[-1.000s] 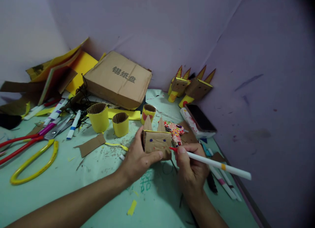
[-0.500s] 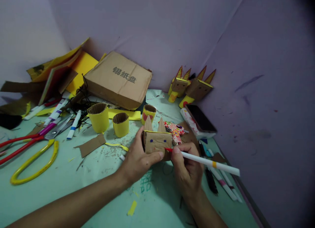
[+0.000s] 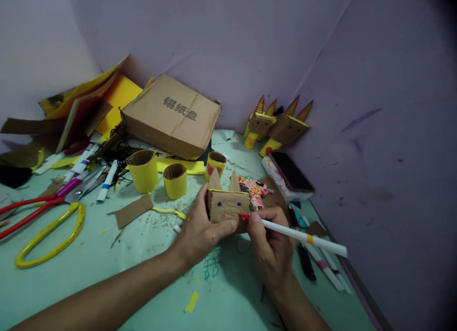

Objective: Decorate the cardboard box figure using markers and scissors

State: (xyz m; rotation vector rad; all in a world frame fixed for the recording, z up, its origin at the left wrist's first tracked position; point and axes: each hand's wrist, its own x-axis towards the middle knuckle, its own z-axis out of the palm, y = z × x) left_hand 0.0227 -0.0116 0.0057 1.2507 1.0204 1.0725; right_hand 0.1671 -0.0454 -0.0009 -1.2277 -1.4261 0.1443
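My left hand [image 3: 202, 231] grips a small cardboard animal head [image 3: 228, 206] by its left side, thumb along the lower front. Two pointed ears rise from its top, and two dark blue dots sit on its face. In my right hand [image 3: 271, 243] is a white marker [image 3: 303, 235] with an orange band; its red tip touches the right lower part of the face. Just beyond stand several yellow-wrapped cardboard tubes [image 3: 143, 171]. A patterned piece [image 3: 255, 190] lies behind the head, partly hidden.
Scissors with red and yellow handles [image 3: 53, 231] lie at left near loose markers [image 3: 107, 181]. A cardboard box [image 3: 171, 116] leans at the back. Two finished-looking cardboard figures [image 3: 287, 128] stand by the wall. A phone [image 3: 291, 171] rests on a white packet at right, above more markers [image 3: 323, 266].
The marker's rear end has dipped very slightly; its tip stays at the same spot on the cardboard face. Otherwise both hands hold still.
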